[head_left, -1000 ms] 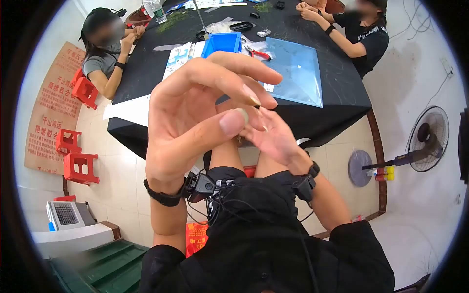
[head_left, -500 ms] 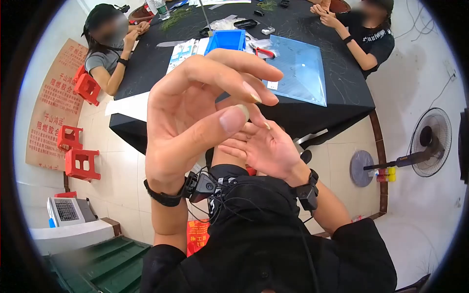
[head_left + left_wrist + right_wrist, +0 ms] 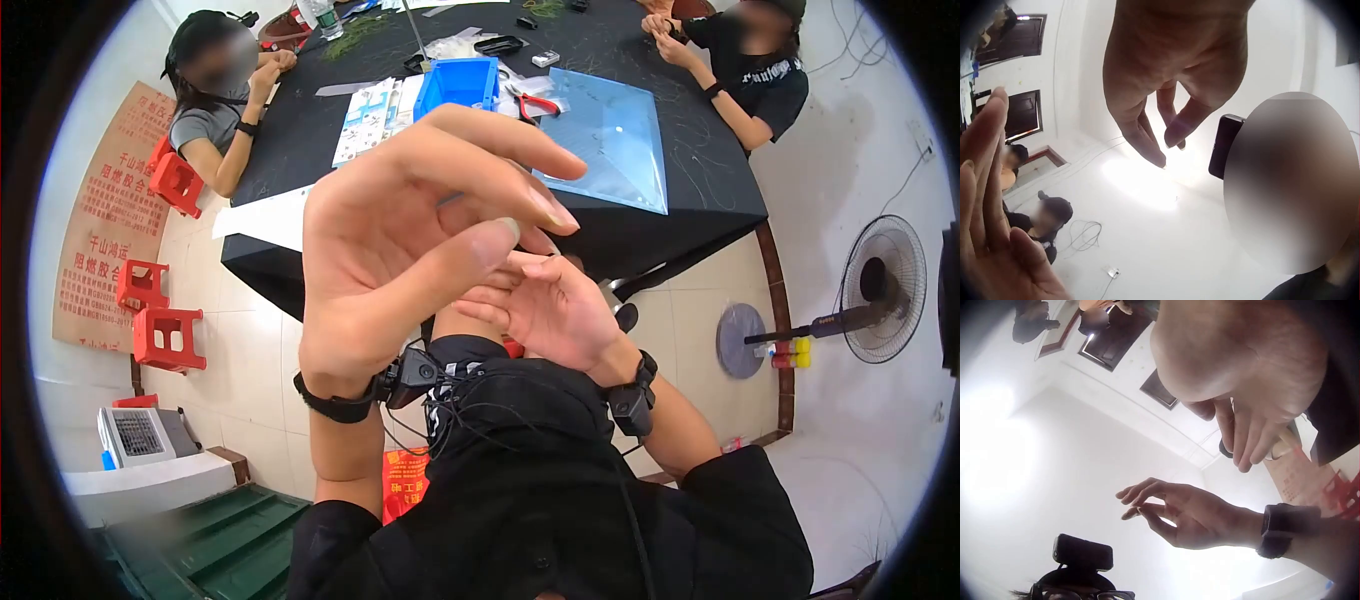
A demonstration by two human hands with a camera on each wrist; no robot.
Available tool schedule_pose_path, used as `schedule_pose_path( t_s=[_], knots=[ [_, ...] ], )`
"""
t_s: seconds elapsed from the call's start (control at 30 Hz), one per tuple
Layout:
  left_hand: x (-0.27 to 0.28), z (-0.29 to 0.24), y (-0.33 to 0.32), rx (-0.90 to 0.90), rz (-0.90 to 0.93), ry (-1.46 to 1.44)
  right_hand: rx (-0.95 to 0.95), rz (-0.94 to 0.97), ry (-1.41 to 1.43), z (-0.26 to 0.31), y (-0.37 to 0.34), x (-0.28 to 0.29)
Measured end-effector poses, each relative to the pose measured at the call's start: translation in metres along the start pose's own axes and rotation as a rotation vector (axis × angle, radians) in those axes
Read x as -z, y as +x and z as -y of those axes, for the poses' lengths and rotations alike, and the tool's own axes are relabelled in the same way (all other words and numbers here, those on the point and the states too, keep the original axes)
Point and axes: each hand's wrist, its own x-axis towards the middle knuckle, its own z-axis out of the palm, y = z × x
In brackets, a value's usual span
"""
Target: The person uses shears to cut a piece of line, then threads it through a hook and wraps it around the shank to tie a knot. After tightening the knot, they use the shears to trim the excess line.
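My left hand is raised in front of my chest in the head view, fingers loosely bent, with a gap between thumb and index fingertip. Nothing shows between them. In the right wrist view the same left hand appears from the side. Just below its fingertips is my right hand, palm up, its fingers straight and partly hidden behind the left hand. The left wrist view catches that right hand at its edge, also with extended fingers. Each wrist wears a black strap with a camera.
Ahead stands a black-covered table bearing a blue bin, red-handled pliers, a clear blue folder and printed sheets. A person sits at each far side. Red stools stand left, a fan right.
My right hand's fingers have left the left fingertips, dropped slightly and straightened, palm up. The left thumb and index finger have shifted a little right and parted slightly.
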Motion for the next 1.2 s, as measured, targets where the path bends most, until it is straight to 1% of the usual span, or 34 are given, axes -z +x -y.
schedule_pose_path(
  t_s=[0.17,0.37,0.47,0.77,0.87,0.93,1.07,1.17,1.2],
  knots=[
    [-0.005,0.004,0.0,-0.011,-0.013,0.009,0.035,-0.045,-0.062,0.002,-0.001,-0.002],
    [-0.003,0.005,0.001,0.014,-0.028,-0.035,0.073,-0.013,-0.047,0.004,-0.001,-0.002],
    [-0.001,0.006,0.002,-0.003,-0.002,-0.017,0.071,-0.032,-0.095,0.005,-0.001,-0.002],
    [0.0,0.01,0.003,-0.014,0.009,-0.022,-0.072,-0.066,-0.019,0.001,-0.004,0.009],
    [0.0,0.009,0.004,-0.004,0.008,-0.028,-0.125,-0.055,-0.058,0.002,-0.005,0.01],
    [0.0,0.008,0.005,-0.007,0.009,-0.019,-0.177,0.002,-0.066,0.003,-0.006,0.012],
    [0.0,0.007,0.006,-0.006,-0.001,-0.008,-0.204,0.046,-0.128,0.009,-0.012,0.014],
    [0.0,0.008,0.006,-0.001,0.001,-0.007,-0.189,0.067,-0.106,0.009,-0.013,0.016],
    [0.0,0.009,0.006,-0.01,0.008,-0.013,-0.161,0.088,-0.06,0.007,-0.012,0.017]
  ],
)
